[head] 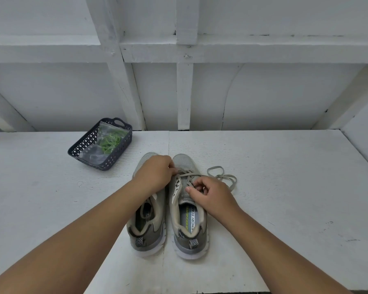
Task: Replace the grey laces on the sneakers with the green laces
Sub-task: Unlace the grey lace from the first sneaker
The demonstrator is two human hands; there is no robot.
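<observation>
I see two grey sneakers (168, 209) side by side mid-table, toes pointing away; a grey lace (221, 177) trails right. Green laces (111, 141), bagged, lie near the back edge.

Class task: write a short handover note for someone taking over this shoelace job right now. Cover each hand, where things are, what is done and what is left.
Left hand: pinching the grey lace near the toe of the right sneaker.
Right hand: grip on the same lace at the eyelets.
Lace partly loosened, its loose end lying on the table to the right.
Left sneaker: lacing hidden by the arm.
Green laces bagged in the basket, untouched.
Left: finish unlacing, thread green.
</observation>
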